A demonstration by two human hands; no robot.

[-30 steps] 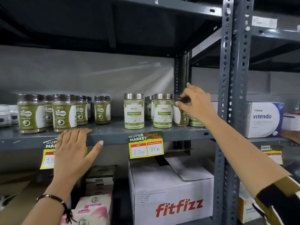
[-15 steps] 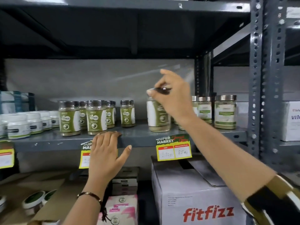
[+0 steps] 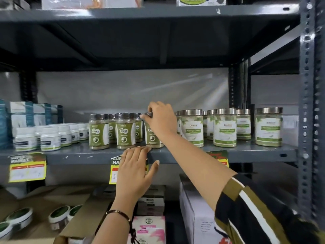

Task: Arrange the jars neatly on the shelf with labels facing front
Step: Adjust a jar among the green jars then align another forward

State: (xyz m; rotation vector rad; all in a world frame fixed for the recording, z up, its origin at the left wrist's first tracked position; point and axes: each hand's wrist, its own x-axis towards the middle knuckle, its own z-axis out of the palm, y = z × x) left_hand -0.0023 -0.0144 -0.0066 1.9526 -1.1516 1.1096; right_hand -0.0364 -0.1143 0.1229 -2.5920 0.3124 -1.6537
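Note:
My right hand (image 3: pixel 161 118) grips the dark lid of a green-labelled jar (image 3: pixel 152 138) that stands on the grey shelf (image 3: pixel 246 152), just right of a cluster of matching green Gaska jars (image 3: pixel 125 132). Its label faces partly forward, half hidden by my wrist. My left hand (image 3: pixel 136 166) rests flat on the shelf's front lip below that cluster, fingers together, holding nothing. Further right stand several taller steel-lidded jars (image 3: pixel 192 128) with white and green labels turned to the front.
Small white tubs (image 3: pixel 50 138) and blue-white boxes (image 3: pixel 21 113) fill the shelf's left end. Yellow price tags (image 3: pixel 27 167) hang from the lip. A steel upright (image 3: pixel 306 103) bounds the right. Cardboard boxes (image 3: pixel 195 208) and small tubs (image 3: pixel 21 215) sit on the lower level.
My right hand carried the green jar leftward from beside the steel-lidded jars and set it down next to the Gaska cluster. My left hand stayed on the shelf edge.

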